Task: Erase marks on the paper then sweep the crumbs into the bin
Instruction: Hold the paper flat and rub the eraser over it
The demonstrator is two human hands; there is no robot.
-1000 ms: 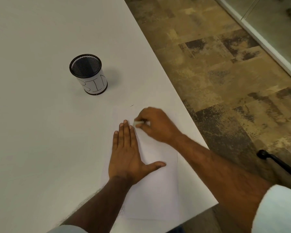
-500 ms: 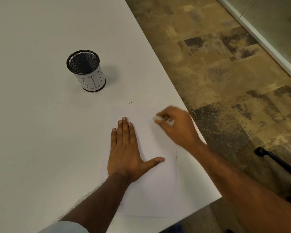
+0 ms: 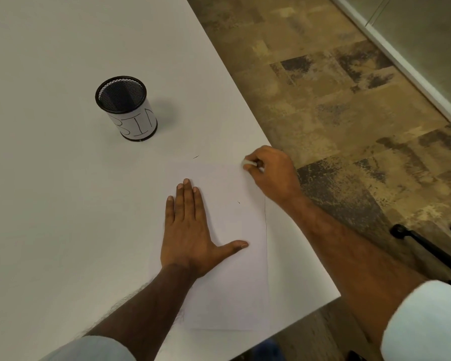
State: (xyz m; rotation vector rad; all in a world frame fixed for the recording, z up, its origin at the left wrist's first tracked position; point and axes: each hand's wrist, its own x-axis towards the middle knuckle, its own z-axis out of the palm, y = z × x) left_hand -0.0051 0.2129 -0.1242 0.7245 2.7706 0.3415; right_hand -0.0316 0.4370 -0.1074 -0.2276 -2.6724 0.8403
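- Head view: the paper (image 3: 229, 269) lies flat on the table (image 3: 63, 204), close to the near edge and the right-hand corner, its long side running away from me.
- My left hand (image 3: 190, 233) is spread open, palm down on the left part of the sheet, fingers together and thumb splayed toward the middle; it grips nothing and only pins the paper.
- My right hand (image 3: 271, 173) is closed around the eraser (image 3: 246, 162), a small white end showing past my fingertips. It sits at the far right corner of the sheet, at or just off the paper's edge; I cannot tell whether the eraser touches.
- The sheet looks nearly blank. I see one small dark speck (image 3: 238, 202) near the right side, either a leftover mark or a crumb, too small to say which. Another short dark sliver (image 3: 195, 157) lies on the table just beyond the far edge.
- My judgement: erasing is about done, and sweeping comes next.
- To do it well, I should keep my left palm pressing down so the sheet does not buckle or slide, rub any remaining mark with short strokes away from the pinning hand, and keep strokes short near the table edge so crumbs do not go to the floor.
- The bin (image 3: 126, 108) is a black mesh cup standing upright, well apart from the paper toward the far left. Crumbs would have to be gathered and lifted over its rim, not just pushed at it.
- Writing: a white band around the cup reads "BIN" in hand-drawn letters. No brand shows anywhere.
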